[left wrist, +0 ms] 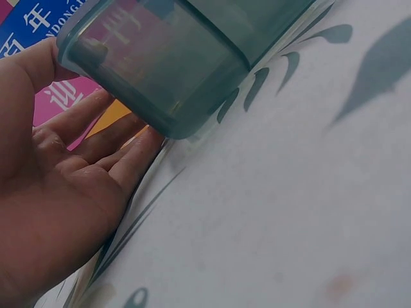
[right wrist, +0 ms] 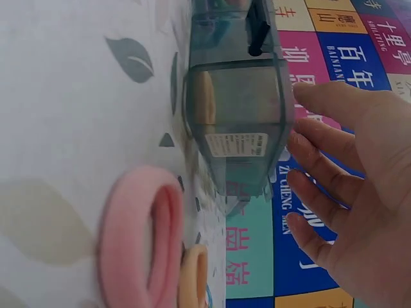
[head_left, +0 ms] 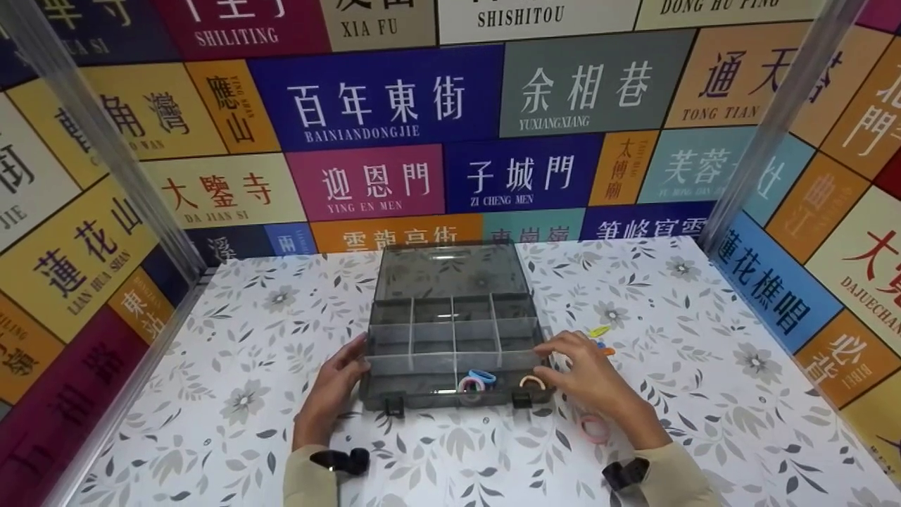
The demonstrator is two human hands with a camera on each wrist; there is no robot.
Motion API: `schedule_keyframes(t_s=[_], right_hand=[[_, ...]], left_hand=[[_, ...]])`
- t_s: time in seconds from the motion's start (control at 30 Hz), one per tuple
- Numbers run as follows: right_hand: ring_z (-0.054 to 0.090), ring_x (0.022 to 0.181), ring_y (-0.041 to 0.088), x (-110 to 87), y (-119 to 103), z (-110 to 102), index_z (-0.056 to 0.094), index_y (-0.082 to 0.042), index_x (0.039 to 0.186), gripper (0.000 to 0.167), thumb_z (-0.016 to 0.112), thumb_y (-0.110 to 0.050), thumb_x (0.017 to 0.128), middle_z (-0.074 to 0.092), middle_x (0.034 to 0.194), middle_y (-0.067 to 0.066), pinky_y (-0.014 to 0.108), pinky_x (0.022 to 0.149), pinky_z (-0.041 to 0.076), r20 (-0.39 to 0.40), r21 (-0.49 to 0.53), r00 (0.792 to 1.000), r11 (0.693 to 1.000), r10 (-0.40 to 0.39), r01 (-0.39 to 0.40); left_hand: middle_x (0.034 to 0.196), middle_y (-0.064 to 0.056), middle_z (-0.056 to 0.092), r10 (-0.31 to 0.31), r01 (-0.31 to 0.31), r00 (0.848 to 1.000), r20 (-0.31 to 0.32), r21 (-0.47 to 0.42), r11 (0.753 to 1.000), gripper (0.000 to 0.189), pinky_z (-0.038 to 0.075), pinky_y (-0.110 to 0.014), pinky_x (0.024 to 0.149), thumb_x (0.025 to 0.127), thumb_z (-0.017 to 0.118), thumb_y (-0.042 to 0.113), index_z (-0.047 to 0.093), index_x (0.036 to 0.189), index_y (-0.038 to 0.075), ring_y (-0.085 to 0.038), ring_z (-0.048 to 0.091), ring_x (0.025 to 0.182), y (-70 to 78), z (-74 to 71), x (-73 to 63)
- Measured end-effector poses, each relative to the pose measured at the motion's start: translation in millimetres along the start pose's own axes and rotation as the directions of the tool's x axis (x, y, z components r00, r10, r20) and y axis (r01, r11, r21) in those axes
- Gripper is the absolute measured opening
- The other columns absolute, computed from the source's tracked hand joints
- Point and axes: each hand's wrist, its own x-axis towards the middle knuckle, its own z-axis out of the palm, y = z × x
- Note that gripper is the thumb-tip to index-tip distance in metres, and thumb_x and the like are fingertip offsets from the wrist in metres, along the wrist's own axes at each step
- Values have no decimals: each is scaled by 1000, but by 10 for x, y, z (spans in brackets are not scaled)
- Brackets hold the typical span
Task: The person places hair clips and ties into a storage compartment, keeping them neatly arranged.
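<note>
A smoky see-through divider box (head_left: 412, 386) stands on the table, its lid (head_left: 450, 271) tilted up at the back. My left hand (head_left: 334, 387) is at the left side wall, thumb by the rim and fairly straight fingers along the corner (left wrist: 170, 122). On the opposite side my right hand (head_left: 588, 370) has loosely bent, spread fingers close to the rim, with nothing in the palm. Inside the front compartment on the right lie a blue band (head_left: 483, 376), a pink band (head_left: 470, 380) and a peach band (head_left: 533, 378), which look like hair ties.
A thick pink hair tie (right wrist: 125, 237) lies on the table near my right wrist, with a peach one (right wrist: 191, 276) beyond it. Behind the right hand are a yellow piece (head_left: 600, 330) and an orange piece (head_left: 607, 351). Printed panels (head_left: 376, 98) wall the table's back and sides.
</note>
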Motion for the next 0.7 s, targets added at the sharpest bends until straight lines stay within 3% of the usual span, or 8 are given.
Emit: schedule_keyframes(t_s=[0.17,0.33,0.57,0.7], right_hand=[[61,106,29,-23,11,-100,74,-15,116,29,76,-17,88,69,107,5,54,91,53,-34,39,999,999,-26,27],[61,107,21,-87,86,-206,74,-22,114,27,76,-21,88,69,107,-3,52,91,54,-79,59,996,997,-42,46],[60,108,14,-165,267,-346,74,-26,115,27,77,-28,88,67,111,-8,47,94,57,-50,102,999,995,20,-15],[62,110,22,-188,349,-409,73,-22,117,31,77,-31,87,66,115,-3,50,97,55,-6,115,999,992,51,-50]], left_hand=[[162,-9,36,0,0,1000,0,13,1000,59,27,-48,125,95,56,13,44,152,19,-28,29,153,24,15,-6],[162,-11,35,18,-18,1000,12,-9,1000,59,27,-48,125,96,54,11,43,153,17,-30,28,153,-2,11,12],[162,-13,34,11,-11,1000,12,-16,1000,59,28,-48,125,96,55,11,42,153,16,-33,27,153,-15,8,3],[162,-11,35,-1,1,1000,6,-18,1000,59,27,-48,125,96,56,12,44,152,18,-32,28,153,5,16,1]])
